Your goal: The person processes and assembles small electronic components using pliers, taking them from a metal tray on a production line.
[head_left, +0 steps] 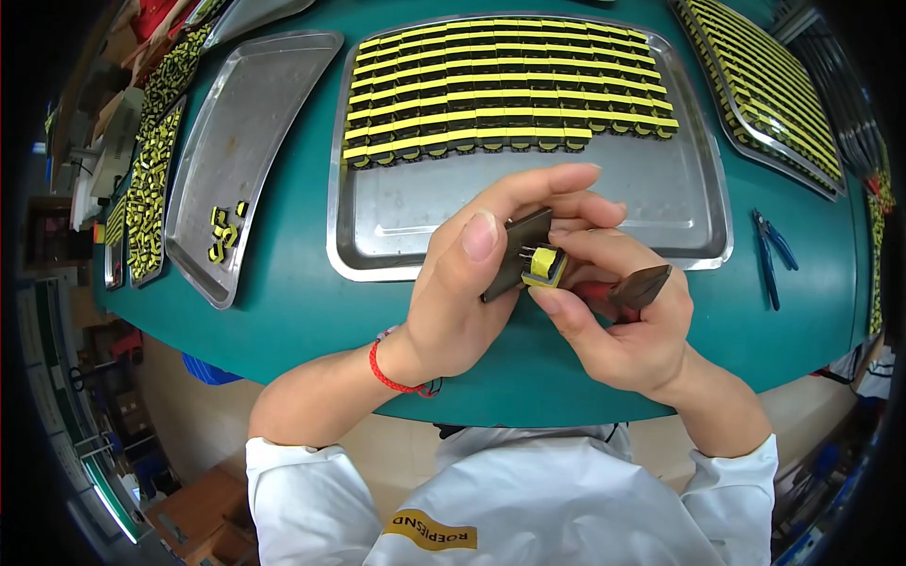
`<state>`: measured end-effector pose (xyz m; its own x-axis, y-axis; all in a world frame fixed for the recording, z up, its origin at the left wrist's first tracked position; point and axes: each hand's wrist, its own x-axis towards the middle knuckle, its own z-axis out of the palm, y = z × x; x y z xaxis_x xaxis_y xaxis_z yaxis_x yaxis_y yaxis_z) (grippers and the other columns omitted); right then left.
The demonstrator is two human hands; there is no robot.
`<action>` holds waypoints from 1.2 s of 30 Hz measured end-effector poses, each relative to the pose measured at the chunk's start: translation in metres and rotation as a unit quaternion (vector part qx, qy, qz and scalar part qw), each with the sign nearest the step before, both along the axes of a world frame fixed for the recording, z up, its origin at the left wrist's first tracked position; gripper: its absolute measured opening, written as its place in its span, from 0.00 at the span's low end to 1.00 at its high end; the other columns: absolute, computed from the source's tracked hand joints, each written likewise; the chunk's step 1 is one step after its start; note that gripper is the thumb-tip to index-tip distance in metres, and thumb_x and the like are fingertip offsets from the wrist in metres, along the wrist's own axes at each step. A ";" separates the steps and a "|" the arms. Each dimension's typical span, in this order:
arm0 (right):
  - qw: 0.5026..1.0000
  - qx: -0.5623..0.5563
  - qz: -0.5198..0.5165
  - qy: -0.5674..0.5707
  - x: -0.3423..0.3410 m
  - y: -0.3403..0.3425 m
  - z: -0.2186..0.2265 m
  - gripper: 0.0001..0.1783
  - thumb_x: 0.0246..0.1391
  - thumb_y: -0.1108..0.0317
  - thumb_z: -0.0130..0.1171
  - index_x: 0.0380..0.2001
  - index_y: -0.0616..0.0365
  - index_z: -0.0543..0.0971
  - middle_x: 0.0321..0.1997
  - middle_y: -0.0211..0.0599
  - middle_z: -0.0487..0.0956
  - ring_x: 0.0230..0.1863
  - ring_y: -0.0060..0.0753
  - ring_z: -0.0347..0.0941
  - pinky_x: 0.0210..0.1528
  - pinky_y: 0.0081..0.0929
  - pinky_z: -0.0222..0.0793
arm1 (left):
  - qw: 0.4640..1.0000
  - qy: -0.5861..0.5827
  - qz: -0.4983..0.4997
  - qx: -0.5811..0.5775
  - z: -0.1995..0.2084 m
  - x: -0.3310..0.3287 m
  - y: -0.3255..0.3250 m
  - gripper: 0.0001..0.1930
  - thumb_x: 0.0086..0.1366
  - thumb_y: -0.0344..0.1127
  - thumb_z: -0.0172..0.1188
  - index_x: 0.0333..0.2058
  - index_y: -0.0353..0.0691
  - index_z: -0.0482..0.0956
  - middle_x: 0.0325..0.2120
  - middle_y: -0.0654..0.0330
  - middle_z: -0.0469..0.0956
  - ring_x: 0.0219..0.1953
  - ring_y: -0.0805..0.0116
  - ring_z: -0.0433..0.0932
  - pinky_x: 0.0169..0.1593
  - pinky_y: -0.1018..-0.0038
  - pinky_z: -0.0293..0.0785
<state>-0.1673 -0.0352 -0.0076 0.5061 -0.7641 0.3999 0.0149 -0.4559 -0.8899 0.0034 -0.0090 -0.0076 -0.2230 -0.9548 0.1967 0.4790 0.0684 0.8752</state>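
My left hand point(448, 307) is closed around a thin dark flat plate point(521, 253), gripped between thumb and fingers and standing on edge. Between the thumb and forefinger of my right hand point(632, 344) sits a small yellow-and-black transformer point(545, 268). Its metal pins point left toward the plate's face; whether they touch it I cannot tell. Tucked in the same hand is a pair of red-handled pliers point(645, 287), dark jaws pointing right. Beyond both hands lies a large metal tray point(406, 203) with neat rows of yellow-and-black transformers point(510, 83) in its far part.
At left, a metal tray point(212, 170) carries several loose transformers point(223, 232), with narrower trays of heaped parts point(154, 179) beside it. Blue-handled cutters point(771, 253) lie on the green table point(623, 401) at right. Another full tray point(769, 94) stands far right.
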 end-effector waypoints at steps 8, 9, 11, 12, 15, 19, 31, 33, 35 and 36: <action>0.999 -0.030 -0.001 0.029 -0.004 -0.002 0.002 0.19 0.52 0.79 0.66 0.48 0.72 0.74 0.40 0.42 0.81 0.32 0.24 0.79 0.32 0.19 0.76 | 0.999 -0.053 0.006 -0.011 -0.001 -0.001 0.000 0.45 0.70 0.70 0.26 0.65 0.33 0.59 0.55 0.44 0.72 0.63 0.47 0.68 0.62 0.56 0.67; 0.999 -0.031 -0.005 0.031 -0.004 -0.001 0.001 0.19 0.52 0.79 0.66 0.47 0.72 0.74 0.40 0.42 0.81 0.32 0.25 0.79 0.33 0.19 0.76 | 0.998 -0.056 0.006 -0.008 -0.001 -0.001 0.000 0.45 0.70 0.70 0.26 0.65 0.33 0.60 0.55 0.44 0.72 0.63 0.48 0.67 0.62 0.56 0.67; 0.998 -0.032 0.005 0.049 -0.007 -0.003 0.003 0.19 0.52 0.79 0.66 0.47 0.71 0.74 0.40 0.42 0.81 0.32 0.25 0.79 0.33 0.19 0.76 | 0.999 -0.054 0.001 -0.001 0.001 0.000 0.001 0.44 0.70 0.70 0.26 0.65 0.34 0.60 0.55 0.44 0.72 0.64 0.48 0.67 0.62 0.56 0.67; 0.997 -0.033 0.016 0.067 -0.008 -0.003 0.004 0.19 0.52 0.79 0.66 0.47 0.71 0.74 0.40 0.43 0.81 0.33 0.25 0.80 0.33 0.19 0.76 | 0.999 -0.052 -0.004 0.006 0.002 0.000 0.001 0.44 0.70 0.69 0.26 0.65 0.34 0.60 0.55 0.44 0.72 0.64 0.48 0.67 0.62 0.56 0.67; 0.997 -0.023 0.020 0.073 -0.009 -0.003 0.003 0.18 0.52 0.80 0.66 0.46 0.71 0.74 0.41 0.45 0.81 0.33 0.27 0.80 0.33 0.20 0.77 | 0.999 -0.048 -0.002 0.004 0.000 -0.001 0.000 0.44 0.70 0.69 0.26 0.65 0.33 0.59 0.56 0.44 0.72 0.64 0.48 0.67 0.63 0.55 0.66; 0.999 -0.017 0.019 0.042 -0.005 -0.001 0.001 0.18 0.51 0.81 0.65 0.46 0.72 0.74 0.41 0.46 0.81 0.34 0.29 0.80 0.32 0.21 0.77 | 0.999 -0.035 -0.003 0.013 0.000 -0.003 0.001 0.44 0.70 0.69 0.26 0.65 0.32 0.59 0.56 0.44 0.71 0.64 0.48 0.67 0.64 0.54 0.66; 0.999 -0.023 -0.003 0.023 -0.002 0.002 -0.005 0.20 0.51 0.82 0.65 0.47 0.73 0.73 0.40 0.46 0.80 0.34 0.29 0.79 0.33 0.21 0.77 | 0.998 -0.040 0.031 0.037 0.000 -0.011 0.002 0.36 0.74 0.61 0.29 0.65 0.35 0.60 0.57 0.44 0.71 0.60 0.55 0.70 0.60 0.60 0.71; 0.999 -0.041 -0.006 0.033 -0.002 0.001 -0.004 0.19 0.51 0.82 0.65 0.47 0.73 0.73 0.38 0.45 0.80 0.34 0.29 0.79 0.34 0.21 0.76 | 0.998 -0.048 0.035 0.028 0.000 -0.010 0.002 0.35 0.75 0.60 0.29 0.64 0.35 0.61 0.56 0.44 0.72 0.60 0.55 0.70 0.61 0.60 0.70; 0.998 -0.049 -0.013 0.025 0.000 0.001 -0.006 0.19 0.51 0.81 0.66 0.47 0.72 0.74 0.38 0.44 0.80 0.34 0.28 0.79 0.34 0.21 0.76 | 0.998 -0.039 0.038 0.029 -0.002 -0.011 0.002 0.35 0.75 0.59 0.29 0.64 0.35 0.61 0.56 0.45 0.72 0.60 0.55 0.70 0.62 0.60 0.69; 0.998 -0.057 -0.019 0.017 0.001 0.001 -0.006 0.19 0.51 0.81 0.66 0.47 0.71 0.74 0.37 0.44 0.80 0.34 0.28 0.79 0.34 0.21 0.76 | 0.998 -0.031 0.041 0.031 -0.002 -0.012 0.003 0.34 0.75 0.58 0.28 0.64 0.34 0.62 0.56 0.45 0.72 0.60 0.55 0.70 0.63 0.60 0.67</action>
<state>-0.1666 -0.0342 -0.0141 0.4924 -0.7337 0.4682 -0.0344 -0.5539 -0.8319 -0.0081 -0.0064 -0.0093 -0.1538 -0.9801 0.1257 0.4186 0.0506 0.9068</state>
